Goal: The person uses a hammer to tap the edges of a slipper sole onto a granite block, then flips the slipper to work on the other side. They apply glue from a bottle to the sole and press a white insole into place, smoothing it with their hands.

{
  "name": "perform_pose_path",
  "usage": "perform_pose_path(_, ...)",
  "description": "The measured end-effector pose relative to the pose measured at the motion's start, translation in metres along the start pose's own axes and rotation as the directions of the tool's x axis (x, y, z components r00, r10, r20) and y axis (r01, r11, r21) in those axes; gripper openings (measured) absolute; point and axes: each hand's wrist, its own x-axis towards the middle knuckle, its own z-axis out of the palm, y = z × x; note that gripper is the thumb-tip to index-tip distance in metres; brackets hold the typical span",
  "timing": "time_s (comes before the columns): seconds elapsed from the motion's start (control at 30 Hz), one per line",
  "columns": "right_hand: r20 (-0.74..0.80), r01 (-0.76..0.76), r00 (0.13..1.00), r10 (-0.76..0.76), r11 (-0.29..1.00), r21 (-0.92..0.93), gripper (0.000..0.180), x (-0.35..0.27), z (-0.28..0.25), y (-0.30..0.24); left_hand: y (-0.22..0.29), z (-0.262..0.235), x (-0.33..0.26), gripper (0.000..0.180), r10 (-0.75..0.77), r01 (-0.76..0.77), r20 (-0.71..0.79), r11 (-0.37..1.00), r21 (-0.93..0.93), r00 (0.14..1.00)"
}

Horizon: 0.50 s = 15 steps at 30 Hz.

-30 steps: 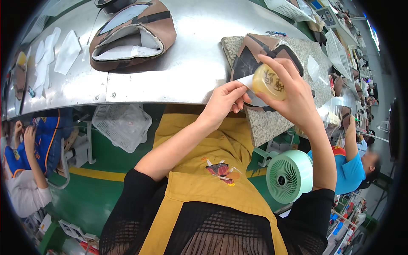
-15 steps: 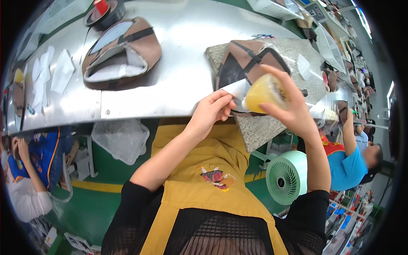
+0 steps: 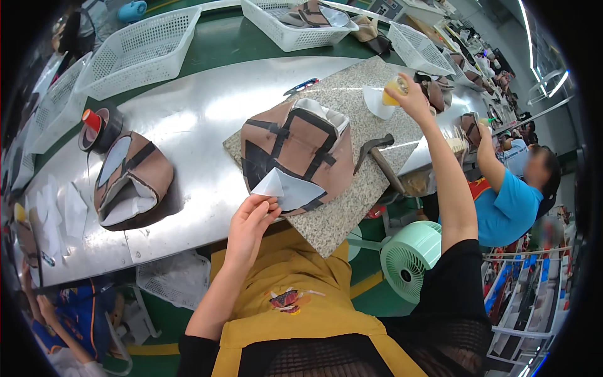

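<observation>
A brown bag-like piece (image 3: 295, 141) with black straps and a pale lining lies on a speckled stone slab (image 3: 333, 229). Beside its lower edge, my left hand (image 3: 250, 220) pinches the corner of a white paper-like sheet (image 3: 301, 190), which is partly folded back and rests against the black panel. My right hand (image 3: 414, 100) is stretched out to the far right of the slab. In it is a squeeze bottle (image 3: 394, 92) of yellow liquid, held over or beside another white sheet (image 3: 377, 105). The bottle's tip cannot be made out.
A hammer (image 3: 388, 169) lies at the slab's right. Left on the metal table (image 3: 201, 119) are a second brown piece (image 3: 147, 166), a tape roll (image 3: 108, 129) and loose white sheets (image 3: 75, 210). White baskets (image 3: 141, 53) stand beyond. A green fan (image 3: 411, 261) and a co-worker (image 3: 509, 201) are at the right.
My right hand has carried the bottle away from the sheet to the far right. My left hand keeps the sheet, now lying against the brown piece. The view has shifted, showing more of the far side.
</observation>
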Motion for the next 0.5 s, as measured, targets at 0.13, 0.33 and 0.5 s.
perform_pose_path(0.13,0.128,-0.078,0.989,0.078,0.997,-0.002,0.087,0.002,0.033,0.034,0.000,0.000,-0.001,0.021,0.006,-0.006,0.012,1.000,0.006,1.000)
perform_pose_path(0.33,-0.162,0.151,0.971,-0.177,0.975,-0.161,0.075,-0.008,0.020,0.016,0.000,-0.002,-0.001,0.024,-0.001,0.001,0.024,1.000,-0.006,1.000)
perform_pose_path(0.5,-0.073,0.255,0.967,-0.244,0.924,0.287,0.040,-0.092,-0.008,-0.124,0.001,-0.005,0.000,0.024,-0.012,0.014,0.062,0.999,-0.034,0.998)
